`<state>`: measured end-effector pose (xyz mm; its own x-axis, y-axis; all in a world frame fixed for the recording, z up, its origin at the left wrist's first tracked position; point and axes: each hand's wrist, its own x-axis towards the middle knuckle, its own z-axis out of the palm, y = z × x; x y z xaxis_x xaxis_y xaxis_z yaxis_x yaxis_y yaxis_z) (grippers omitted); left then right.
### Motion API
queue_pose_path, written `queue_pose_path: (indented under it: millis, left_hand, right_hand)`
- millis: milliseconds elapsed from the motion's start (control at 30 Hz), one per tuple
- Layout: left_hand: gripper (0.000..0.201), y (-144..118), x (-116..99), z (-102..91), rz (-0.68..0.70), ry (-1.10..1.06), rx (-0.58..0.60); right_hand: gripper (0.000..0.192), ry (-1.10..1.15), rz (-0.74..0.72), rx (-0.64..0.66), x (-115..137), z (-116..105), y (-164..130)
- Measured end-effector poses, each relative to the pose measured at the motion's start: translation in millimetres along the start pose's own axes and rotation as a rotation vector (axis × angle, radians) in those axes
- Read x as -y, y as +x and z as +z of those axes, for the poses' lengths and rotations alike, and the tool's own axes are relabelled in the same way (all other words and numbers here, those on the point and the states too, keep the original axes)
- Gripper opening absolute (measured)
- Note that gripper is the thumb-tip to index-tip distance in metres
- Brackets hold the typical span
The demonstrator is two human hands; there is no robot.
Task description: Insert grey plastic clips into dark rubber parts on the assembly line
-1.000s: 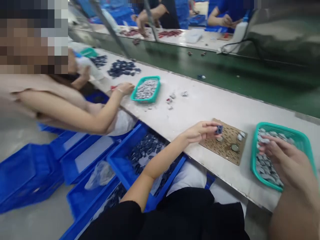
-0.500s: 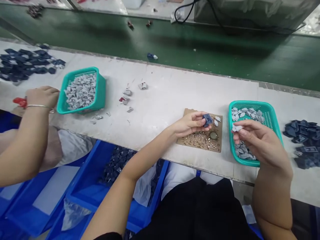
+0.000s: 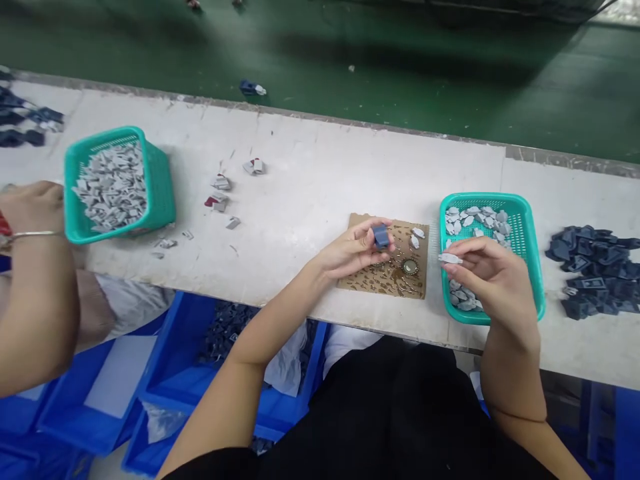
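Between the fingers of my left hand (image 3: 353, 252) is a dark blue plastic part (image 3: 381, 236), held above a brown cardboard sheet (image 3: 419, 288). Glossy drops cover much of that sheet, and a round cap (image 3: 411, 267) and two small light grey pieces (image 3: 417, 237) lie on it. My right hand (image 3: 493, 273) pinches one light grey plastic piece (image 3: 450, 258) between thumb and forefinger, over the left side of a green basket (image 3: 534, 267). More grey pieces (image 3: 465, 299) of the same look lie in this basket.
Dark blue parts (image 3: 595, 267) are heaped right of the basket. On the left stands another green basket (image 3: 163, 187) full of grey pieces, beside a co-worker's arm (image 3: 43, 287). Loose scraps (image 3: 220, 181) lie mid-table. Blue bins (image 3: 175, 373) sit below the table edge (image 3: 280, 311).
The view has shifted, so most things appear further left. In my left hand the dark blue part has turned to show another face. My right hand still pinches the grey piece, now seen lengthwise.
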<state>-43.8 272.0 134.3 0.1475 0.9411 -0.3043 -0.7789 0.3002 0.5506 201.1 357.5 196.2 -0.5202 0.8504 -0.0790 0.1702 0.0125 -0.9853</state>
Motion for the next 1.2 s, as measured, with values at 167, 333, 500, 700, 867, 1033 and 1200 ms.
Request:
queue_pose_path:
  millis: [167,333,500,700,867,1033,1200]
  left_hand:
    - [0.054,2.5,2.3,-4.9,-0.049,-0.007,-0.055]
    - [0.041,0.8,-0.9,-2.8,-0.039,-0.007,-0.090]
    - [0.033,2.0,-4.1,8.0,-0.054,-0.017,-0.121]
    - [0.024,-13.5,-9.1,26.0,-0.024,-0.054,-0.106]
    - [0.026,-39.1,-1.2,20.5,0.069,-0.112,-0.140]
    - [0.024,-45.8,15.8,2.5,0.114,-0.132,-0.288]
    - [0.051,-48.1,17.1,-2.4,0.123,-0.177,-0.250]
  right_hand:
    - [0.022,0.128,0.050,0.125,4.2,-1.4,-0.1]
    - [0.022,0.025,0.016,0.204,4.0,-6.8,-1.6]
    - [0.036,0.039,0.032,0.067,-2.1,-10.1,-3.2]
    - [0.036,-0.047,0.045,-0.048,1.5,-7.4,-12.8]
    - [0.033,-0.249,0.025,-0.059,2.4,4.7,-28.8]
    - [0.024,-0.581,-0.162,-0.176,-9.8,17.6,-41.0]
    - [0.015,-0.866,-0.341,-0.078,-5.0,28.5,-34.7]
